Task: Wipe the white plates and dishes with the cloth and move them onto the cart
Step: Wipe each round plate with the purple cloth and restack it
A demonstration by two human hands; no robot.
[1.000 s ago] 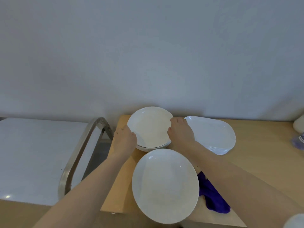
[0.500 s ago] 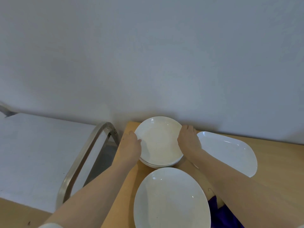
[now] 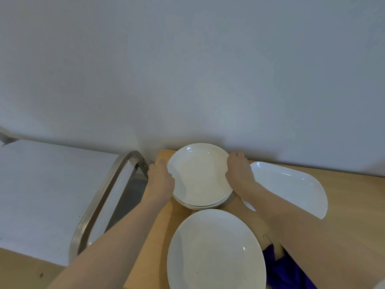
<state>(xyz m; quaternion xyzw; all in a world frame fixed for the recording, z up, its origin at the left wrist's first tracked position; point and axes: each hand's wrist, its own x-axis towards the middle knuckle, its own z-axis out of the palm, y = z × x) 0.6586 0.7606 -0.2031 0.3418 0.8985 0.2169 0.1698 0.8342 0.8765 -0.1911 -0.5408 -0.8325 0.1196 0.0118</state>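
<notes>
A stack of white round plates [image 3: 200, 176] sits at the far left corner of the wooden table [image 3: 354, 197]. My left hand [image 3: 160, 178] grips the top plate's left rim and my right hand [image 3: 239, 172] grips its right rim. The top plate's far edge tilts up slightly off the stack. A large white round plate [image 3: 214, 251] lies nearer to me. A white oval platter [image 3: 291, 186] lies to the right, partly behind my right forearm. The purple cloth [image 3: 285, 270] lies crumpled at the table's near edge, under my right arm.
The cart [image 3: 41, 195] stands to the left of the table, with a white top and a curved metal handle [image 3: 100, 201] on its near right side. A plain grey wall runs directly behind table and cart.
My head has tilted, so the scene sits lower and nearer in view. Both hands have closed round the top plate's rims, and its far edge has come up a little.
</notes>
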